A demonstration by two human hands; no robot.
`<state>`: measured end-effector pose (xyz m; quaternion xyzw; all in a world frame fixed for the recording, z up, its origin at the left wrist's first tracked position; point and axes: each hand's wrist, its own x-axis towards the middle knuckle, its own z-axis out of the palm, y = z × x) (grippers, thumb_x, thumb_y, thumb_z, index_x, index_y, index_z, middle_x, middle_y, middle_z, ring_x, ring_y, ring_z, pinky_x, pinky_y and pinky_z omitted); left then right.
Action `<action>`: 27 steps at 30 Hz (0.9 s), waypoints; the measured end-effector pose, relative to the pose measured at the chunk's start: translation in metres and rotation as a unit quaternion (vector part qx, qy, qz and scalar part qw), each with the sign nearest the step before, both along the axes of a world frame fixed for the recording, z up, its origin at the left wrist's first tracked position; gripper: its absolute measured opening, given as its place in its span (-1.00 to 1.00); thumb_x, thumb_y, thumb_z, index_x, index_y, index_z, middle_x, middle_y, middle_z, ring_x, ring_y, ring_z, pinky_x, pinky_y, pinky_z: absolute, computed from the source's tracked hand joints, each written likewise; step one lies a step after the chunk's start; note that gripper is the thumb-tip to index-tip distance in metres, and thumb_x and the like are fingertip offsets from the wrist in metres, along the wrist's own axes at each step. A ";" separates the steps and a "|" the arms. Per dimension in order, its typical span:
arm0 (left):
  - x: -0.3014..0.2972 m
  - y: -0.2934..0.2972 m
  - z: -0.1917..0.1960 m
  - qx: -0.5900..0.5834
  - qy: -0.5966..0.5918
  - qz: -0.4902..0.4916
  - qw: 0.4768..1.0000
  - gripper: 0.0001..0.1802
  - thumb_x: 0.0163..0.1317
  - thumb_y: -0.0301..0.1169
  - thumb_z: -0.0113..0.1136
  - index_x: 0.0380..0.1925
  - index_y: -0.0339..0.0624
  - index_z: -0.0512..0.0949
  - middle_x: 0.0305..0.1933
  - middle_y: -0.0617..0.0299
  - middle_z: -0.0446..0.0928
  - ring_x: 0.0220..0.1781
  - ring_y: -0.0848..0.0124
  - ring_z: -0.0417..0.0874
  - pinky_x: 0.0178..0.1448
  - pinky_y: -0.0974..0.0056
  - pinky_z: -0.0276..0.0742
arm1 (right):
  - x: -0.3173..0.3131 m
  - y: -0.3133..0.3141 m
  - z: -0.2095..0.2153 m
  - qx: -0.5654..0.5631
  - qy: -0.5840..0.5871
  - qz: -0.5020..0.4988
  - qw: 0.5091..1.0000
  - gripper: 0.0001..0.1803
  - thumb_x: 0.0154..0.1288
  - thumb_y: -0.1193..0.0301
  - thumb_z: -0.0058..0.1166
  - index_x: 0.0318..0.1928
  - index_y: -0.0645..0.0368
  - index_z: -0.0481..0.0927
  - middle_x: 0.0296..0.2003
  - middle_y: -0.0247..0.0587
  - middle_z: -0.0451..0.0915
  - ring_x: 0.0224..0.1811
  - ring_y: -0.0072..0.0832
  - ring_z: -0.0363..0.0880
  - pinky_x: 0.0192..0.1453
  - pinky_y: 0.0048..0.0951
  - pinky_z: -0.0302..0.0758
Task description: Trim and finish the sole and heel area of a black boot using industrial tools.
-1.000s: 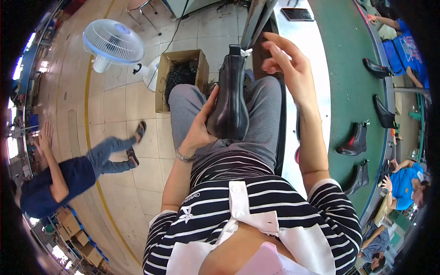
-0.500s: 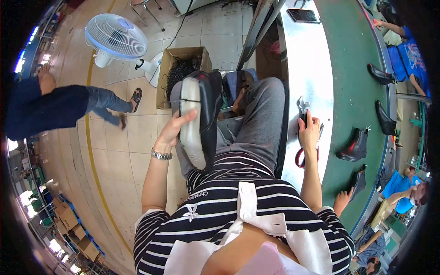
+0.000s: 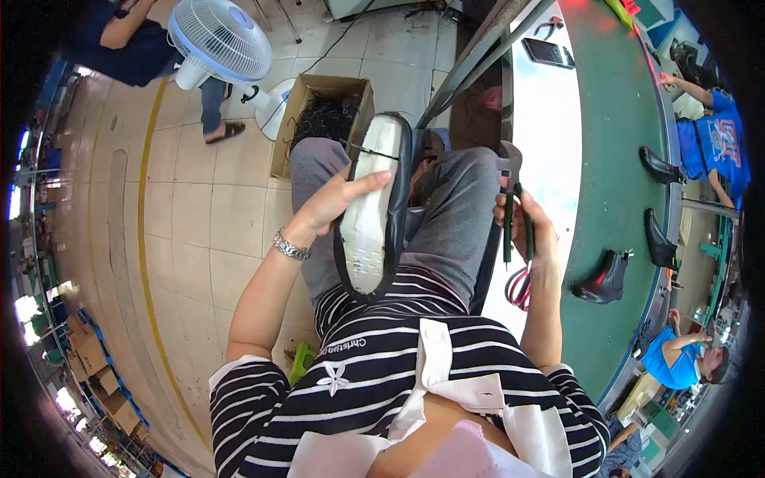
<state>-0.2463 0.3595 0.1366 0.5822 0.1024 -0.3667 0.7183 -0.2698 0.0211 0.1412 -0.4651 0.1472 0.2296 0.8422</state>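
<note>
My left hand (image 3: 341,197) grips a black shoe (image 3: 390,231) over my lap, its pale, unfinished underside turned up. The thumb lies on that underside, just below a thin black tie (image 3: 376,153) wrapped across the shoe. To the right, my right hand (image 3: 532,221) is closed on the dark handles of a pair of pincers (image 3: 510,169), raised beside my knee. The pincers' metal head points away from me, apart from the shoe. A red-handled tool (image 3: 519,290) lies on the white bench near my right wrist.
A cardboard box (image 3: 366,111) of black ties stands on the floor beyond my left knee, near a fan (image 3: 220,41). A phone (image 3: 548,53) lies on the white bench (image 3: 550,111). Black boots (image 3: 603,279) stand on the green belt (image 3: 606,143). Other people are around.
My right hand has lifted the pincers off the bench and brought them left. The shoe has moved right, its underside facing up more. At left, a person has walked farther away.
</note>
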 end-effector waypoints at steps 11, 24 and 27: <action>0.011 -0.013 -0.016 -0.022 -0.044 0.025 0.998 -0.38 0.24 -0.11 0.25 0.17 -0.25 0.36 0.01 0.17 0.53 -0.06 0.48 0.57 -0.02 0.32 0.53 | 0.025 0.082 0.048 -0.107 -0.047 0.187 0.975 -0.30 0.36 0.59 -0.08 0.47 0.15 0.03 -0.09 -0.11 0.60 -0.09 -0.44 0.56 0.10 -0.46 0.44; 0.039 -0.028 -0.057 0.128 -0.294 0.133 0.938 -0.27 0.27 -0.19 0.18 0.32 -0.40 0.22 0.26 -0.10 0.41 0.25 0.12 0.47 0.32 0.23 0.31 | 0.058 0.111 0.053 -0.144 0.023 0.271 0.951 -0.35 0.46 0.49 -0.16 0.48 0.15 -0.06 0.07 0.06 0.54 0.08 -0.27 0.59 0.22 -0.33 0.47; 0.047 -0.042 -0.049 0.045 -0.214 0.181 0.959 -0.47 0.32 -0.27 0.06 0.23 -0.33 0.39 0.17 -0.12 0.49 0.18 0.21 0.54 0.23 0.30 0.36 | 0.075 0.111 0.054 -0.189 0.013 0.300 0.935 -0.34 0.46 0.47 -0.12 0.48 0.12 -0.05 0.01 -0.04 0.58 0.03 -0.32 0.61 0.20 -0.35 0.49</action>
